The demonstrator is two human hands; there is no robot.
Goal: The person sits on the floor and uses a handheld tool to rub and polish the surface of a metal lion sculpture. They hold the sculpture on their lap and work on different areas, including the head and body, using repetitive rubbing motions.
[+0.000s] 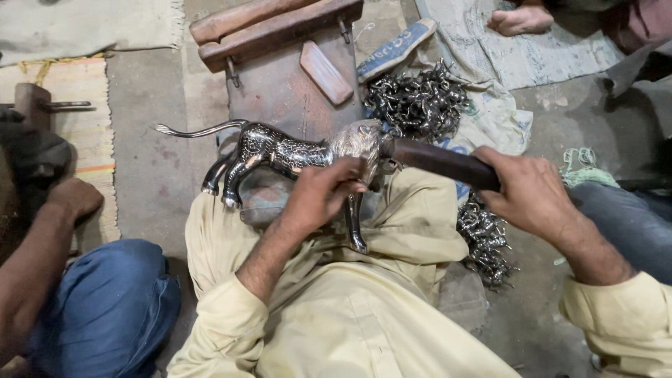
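Note:
A shiny engraved metal lion figure (pixel 276 150) with a long curved tail rests across my lap, head to the right. My left hand (pixel 318 196) grips it at the chest and front leg. A long tool with a dark wooden handle (pixel 437 162) is in the grip of my right hand (pixel 532 192); its tip meets the lion's head. My cream-coloured trousers (pixel 336 308) lie under the figure.
A wooden block stand (pixel 287 77) with two wooden bars (pixel 273 26) stands ahead. A heap of small metal pieces (pixel 416 101) lies on printed sacking (pixel 490 115). Another person's arm (pixel 42 245) and blue-clad knee (pixel 112 308) are at left. A bare foot (pixel 521 19) shows top right.

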